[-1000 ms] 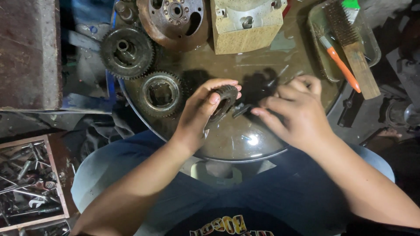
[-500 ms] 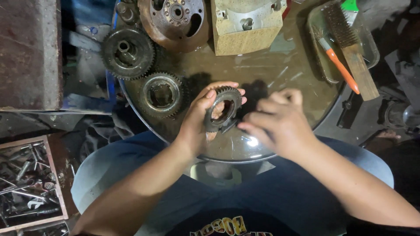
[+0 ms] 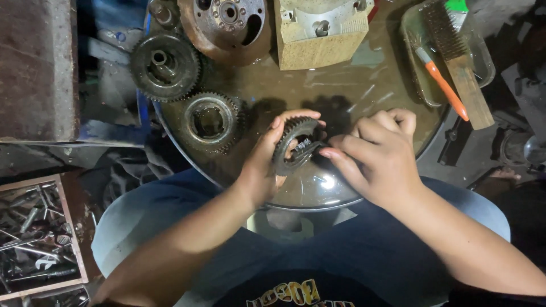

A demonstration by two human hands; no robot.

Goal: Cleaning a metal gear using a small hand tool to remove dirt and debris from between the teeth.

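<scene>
Dark toothed steel gear ring, held tilted on edge above the near part of a round oily metal tray, between both hands. Left hand clenched on the ring's near-left rim, thumb below, fingertips curled over the top teeth. Right hand just beside, thumb and forefinger pinched on a small dark part at the ring's open centre; exact shape of that part too dim to tell. Farther back on the tray's left side, a second grimy gear with a wide open bore, lying flat, and beyond it a larger dark gear with a raised hub, overhanging the tray's edge. At the far rim, a rusty round flange plate with holes and a pale blocky metal casting. To the right, a shallow clear dish holding a wooden-backed wire brush and an orange-handled small brush. Low at the left, a wooden-framed box of mixed metal tools. Blue trousers under the tray.
</scene>
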